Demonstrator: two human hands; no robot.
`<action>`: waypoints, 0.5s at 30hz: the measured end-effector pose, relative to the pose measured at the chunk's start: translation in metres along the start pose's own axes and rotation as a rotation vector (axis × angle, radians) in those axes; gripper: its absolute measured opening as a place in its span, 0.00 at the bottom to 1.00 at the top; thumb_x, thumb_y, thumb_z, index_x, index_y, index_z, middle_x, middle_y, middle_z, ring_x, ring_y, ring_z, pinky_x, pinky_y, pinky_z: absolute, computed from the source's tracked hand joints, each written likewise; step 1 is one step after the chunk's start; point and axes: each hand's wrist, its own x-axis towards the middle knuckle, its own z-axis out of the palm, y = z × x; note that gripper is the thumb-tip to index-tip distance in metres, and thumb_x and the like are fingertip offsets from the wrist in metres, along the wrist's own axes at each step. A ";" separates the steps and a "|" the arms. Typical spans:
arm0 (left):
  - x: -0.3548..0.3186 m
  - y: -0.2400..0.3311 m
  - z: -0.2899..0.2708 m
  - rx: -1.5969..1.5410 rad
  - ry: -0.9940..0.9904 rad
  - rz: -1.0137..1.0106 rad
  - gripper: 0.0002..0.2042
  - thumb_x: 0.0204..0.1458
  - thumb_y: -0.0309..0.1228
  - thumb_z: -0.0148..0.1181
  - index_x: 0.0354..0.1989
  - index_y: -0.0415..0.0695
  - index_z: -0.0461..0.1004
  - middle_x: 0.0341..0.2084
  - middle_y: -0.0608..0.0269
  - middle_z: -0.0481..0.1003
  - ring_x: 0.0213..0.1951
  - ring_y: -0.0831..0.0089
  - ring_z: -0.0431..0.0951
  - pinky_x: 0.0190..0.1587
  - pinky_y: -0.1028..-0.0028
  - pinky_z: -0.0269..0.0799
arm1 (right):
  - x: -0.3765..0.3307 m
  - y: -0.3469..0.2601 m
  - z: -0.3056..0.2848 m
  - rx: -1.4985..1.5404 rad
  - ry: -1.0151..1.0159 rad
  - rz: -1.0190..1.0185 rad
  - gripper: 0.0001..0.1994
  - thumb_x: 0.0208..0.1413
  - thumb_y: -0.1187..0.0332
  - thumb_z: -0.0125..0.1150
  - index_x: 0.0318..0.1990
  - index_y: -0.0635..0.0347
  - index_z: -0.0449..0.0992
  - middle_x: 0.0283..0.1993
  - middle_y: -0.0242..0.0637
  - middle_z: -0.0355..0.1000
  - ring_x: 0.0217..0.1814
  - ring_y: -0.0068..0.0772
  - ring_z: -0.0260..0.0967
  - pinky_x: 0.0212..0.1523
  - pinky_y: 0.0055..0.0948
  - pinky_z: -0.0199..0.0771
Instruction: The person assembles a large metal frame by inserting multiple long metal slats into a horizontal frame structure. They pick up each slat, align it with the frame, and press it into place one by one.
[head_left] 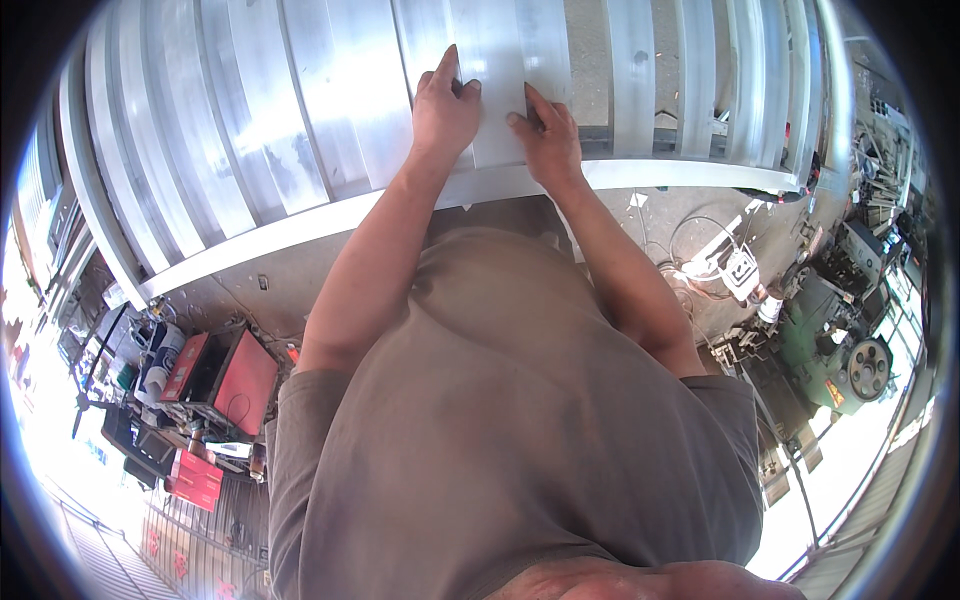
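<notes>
A large frame of silver aluminium slats (250,130) fills the upper part of the view, with long flat profiles that run side by side from its near rail to its far edge. The near rail curves from the lower left corner of the frame to the right corner. Under the frame lies a grey concrete floor (680,215).

One wide flat aluminium slat (495,60) lies near the middle of the frame, and both hands rest on it just beyond the near rail. The left hand (443,108) lies flat and open on the left side of this slat, with the fingers stretched toward the far edge. The right hand (545,138) is also open, palm down, with the thumb spread to the left; it grips nothing. The two hands are near each other but do not touch.

On the floor to the left of the person stands a red box-shaped machine (225,375). To the right stands a green machine with a round wheel (850,355). Between this machine and the frame lies a small white device with loose cables (740,268).
</notes>
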 end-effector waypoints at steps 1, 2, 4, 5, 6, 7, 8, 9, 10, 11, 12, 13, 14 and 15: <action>0.000 0.000 0.000 -0.015 -0.010 -0.016 0.34 0.60 0.34 0.63 0.76 0.42 0.64 0.46 0.48 0.75 0.47 0.56 0.78 0.55 0.59 0.74 | 0.000 0.001 0.001 -0.018 0.005 -0.004 0.29 0.60 0.59 0.72 0.69 0.47 0.77 0.44 0.37 0.72 0.45 0.35 0.69 0.54 0.34 0.72; 0.000 0.001 0.000 -0.029 -0.020 -0.031 0.34 0.60 0.35 0.63 0.76 0.41 0.63 0.49 0.46 0.74 0.49 0.55 0.77 0.57 0.58 0.73 | 0.000 0.003 0.002 0.000 0.017 -0.006 0.28 0.60 0.60 0.71 0.69 0.48 0.77 0.45 0.38 0.73 0.45 0.35 0.70 0.53 0.35 0.73; -0.002 0.003 0.000 -0.044 -0.004 -0.055 0.35 0.60 0.36 0.63 0.76 0.40 0.62 0.52 0.42 0.74 0.52 0.51 0.76 0.60 0.56 0.72 | -0.002 0.007 0.002 0.039 0.077 -0.070 0.27 0.62 0.61 0.70 0.68 0.51 0.76 0.46 0.40 0.75 0.45 0.34 0.72 0.52 0.35 0.74; -0.006 0.004 -0.001 -0.042 0.020 -0.060 0.35 0.59 0.36 0.63 0.75 0.39 0.62 0.52 0.41 0.73 0.52 0.49 0.76 0.60 0.55 0.72 | -0.006 0.009 0.001 0.097 0.057 -0.015 0.26 0.63 0.62 0.69 0.68 0.52 0.76 0.47 0.41 0.76 0.45 0.34 0.73 0.52 0.35 0.75; -0.008 0.008 0.000 -0.045 0.055 -0.021 0.35 0.59 0.36 0.63 0.75 0.38 0.62 0.52 0.39 0.73 0.52 0.47 0.76 0.60 0.55 0.72 | -0.013 0.010 -0.003 0.159 0.071 0.004 0.25 0.64 0.63 0.68 0.68 0.53 0.76 0.48 0.43 0.77 0.45 0.34 0.74 0.51 0.35 0.76; -0.011 0.011 0.000 0.030 0.063 -0.004 0.35 0.58 0.37 0.63 0.73 0.37 0.62 0.51 0.37 0.73 0.52 0.42 0.75 0.61 0.52 0.71 | -0.015 0.013 -0.010 0.217 0.106 0.010 0.24 0.65 0.64 0.67 0.68 0.54 0.76 0.49 0.44 0.78 0.45 0.33 0.75 0.50 0.35 0.77; -0.017 0.015 0.000 0.066 0.101 0.052 0.36 0.59 0.38 0.64 0.74 0.39 0.61 0.52 0.36 0.73 0.54 0.41 0.74 0.60 0.49 0.71 | -0.022 0.014 -0.017 0.203 0.118 0.038 0.22 0.67 0.66 0.65 0.67 0.54 0.76 0.51 0.46 0.80 0.46 0.32 0.77 0.50 0.33 0.79; -0.024 0.017 -0.001 0.095 0.122 0.123 0.36 0.59 0.40 0.66 0.75 0.41 0.62 0.55 0.37 0.72 0.59 0.41 0.72 0.63 0.48 0.68 | -0.031 0.016 -0.026 0.199 0.151 0.070 0.21 0.67 0.66 0.64 0.67 0.54 0.77 0.53 0.44 0.80 0.50 0.34 0.79 0.53 0.34 0.79; -0.031 0.020 -0.003 0.206 0.098 0.231 0.36 0.59 0.41 0.68 0.74 0.42 0.64 0.60 0.41 0.70 0.65 0.42 0.68 0.67 0.49 0.65 | -0.043 0.016 -0.034 0.237 0.181 0.098 0.21 0.67 0.65 0.63 0.66 0.54 0.77 0.55 0.45 0.80 0.52 0.36 0.79 0.54 0.35 0.79; -0.034 0.024 -0.003 0.295 0.101 0.354 0.33 0.57 0.38 0.68 0.72 0.48 0.67 0.61 0.44 0.68 0.62 0.42 0.69 0.67 0.49 0.63 | -0.051 0.016 -0.042 0.272 0.211 0.140 0.20 0.68 0.64 0.63 0.65 0.54 0.78 0.57 0.45 0.80 0.54 0.39 0.80 0.56 0.36 0.79; -0.041 0.026 -0.002 0.333 0.137 0.474 0.32 0.57 0.38 0.68 0.71 0.49 0.68 0.63 0.48 0.69 0.65 0.45 0.68 0.68 0.48 0.62 | -0.057 0.016 -0.051 0.280 0.235 0.195 0.20 0.68 0.63 0.62 0.65 0.54 0.78 0.58 0.46 0.80 0.55 0.40 0.80 0.56 0.37 0.78; -0.045 0.028 -0.001 0.371 0.096 0.523 0.32 0.57 0.39 0.68 0.71 0.49 0.68 0.65 0.48 0.68 0.67 0.46 0.67 0.69 0.48 0.61 | -0.065 0.016 -0.057 0.293 0.253 0.255 0.20 0.68 0.62 0.62 0.65 0.54 0.78 0.58 0.46 0.80 0.56 0.41 0.80 0.57 0.38 0.78; -0.048 0.029 0.000 0.399 0.086 0.599 0.32 0.57 0.39 0.69 0.71 0.49 0.69 0.67 0.48 0.67 0.69 0.48 0.65 0.70 0.48 0.60 | -0.072 0.016 -0.062 0.306 0.255 0.340 0.20 0.69 0.61 0.61 0.65 0.54 0.78 0.59 0.47 0.80 0.57 0.42 0.80 0.57 0.39 0.78; -0.049 0.031 0.003 0.422 0.064 0.632 0.32 0.57 0.40 0.69 0.71 0.49 0.69 0.68 0.48 0.66 0.70 0.48 0.65 0.71 0.47 0.59 | -0.078 0.018 -0.070 0.340 0.255 0.385 0.20 0.69 0.60 0.60 0.65 0.54 0.78 0.60 0.47 0.80 0.58 0.43 0.80 0.58 0.39 0.78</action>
